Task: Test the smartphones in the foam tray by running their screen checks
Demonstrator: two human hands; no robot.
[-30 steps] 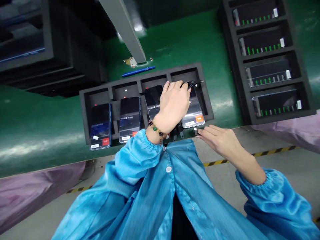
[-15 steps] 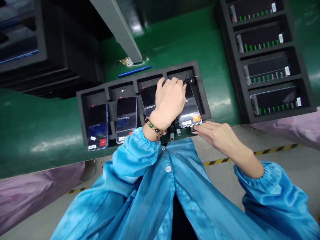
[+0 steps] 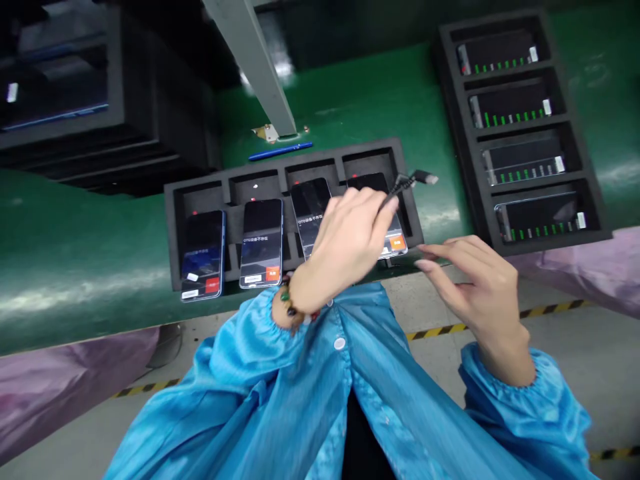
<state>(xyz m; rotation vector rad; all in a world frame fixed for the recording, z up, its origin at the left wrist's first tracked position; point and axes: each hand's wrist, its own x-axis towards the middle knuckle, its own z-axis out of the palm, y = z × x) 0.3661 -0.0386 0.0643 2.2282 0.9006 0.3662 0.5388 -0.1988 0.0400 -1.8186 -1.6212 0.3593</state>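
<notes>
A black foam tray point(image 3: 173, 220) on the green bench holds several phones with lit screens, among them the leftmost phone point(image 3: 203, 255) and the rightmost phone point(image 3: 393, 233). My left hand point(image 3: 345, 243) hovers over the tray's right half, fingers pinched on a thin dark cable point(image 3: 400, 187) whose silver plug point(image 3: 429, 178) points right. My right hand point(image 3: 475, 277) is lifted off the bench edge just right of the rightmost phone, fingers loosely spread, holding nothing.
A second black foam tray point(image 3: 453, 100) at the right holds several phones showing green bars. A blue pen point(image 3: 280, 151) lies behind the near tray beside a grey post point(image 3: 255, 60). Stacked dark trays point(image 3: 100, 133) stand at the left. Pink cloth drapes the bench edge.
My left hand drew back toward me and lifted the cable end clear of the rightmost phone. My right hand left that phone's lower edge, rose and opened.
</notes>
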